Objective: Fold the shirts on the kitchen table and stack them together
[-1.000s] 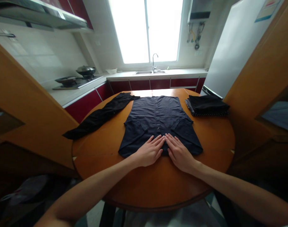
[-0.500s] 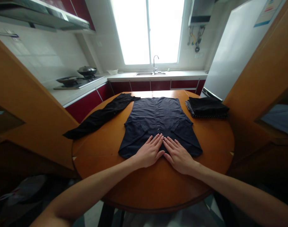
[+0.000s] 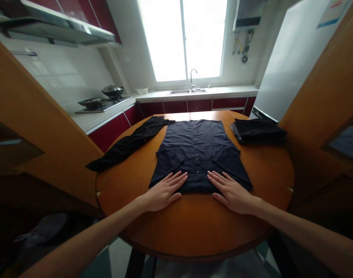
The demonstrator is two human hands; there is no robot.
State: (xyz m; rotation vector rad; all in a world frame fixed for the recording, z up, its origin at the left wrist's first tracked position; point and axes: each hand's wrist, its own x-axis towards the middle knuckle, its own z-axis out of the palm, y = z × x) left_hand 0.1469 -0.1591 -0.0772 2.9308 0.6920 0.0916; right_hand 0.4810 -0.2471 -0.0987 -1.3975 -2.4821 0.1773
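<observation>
A dark navy shirt (image 3: 195,143) lies flat on the round wooden table (image 3: 188,227), its sleeves tucked in and small buttons showing down its middle. My left hand (image 3: 163,192) rests flat on the lower left part of the hem, fingers stretched out. On the lower right part lies my right hand (image 3: 230,192), palm down with fingers spread. Between the two hands the near edge of the cloth runs straight. Neither hand grips anything.
Long black garment (image 3: 130,144) stretches along the table's left edge. At the right sits a stack of folded dark clothes (image 3: 259,131). Beyond the table are a counter with a sink (image 3: 188,91), a stove with pans (image 3: 112,91) and a fridge (image 3: 298,58).
My hands have slid apart from the middle of the hem, the left one leftward and the right one rightward. The view has shifted slightly.
</observation>
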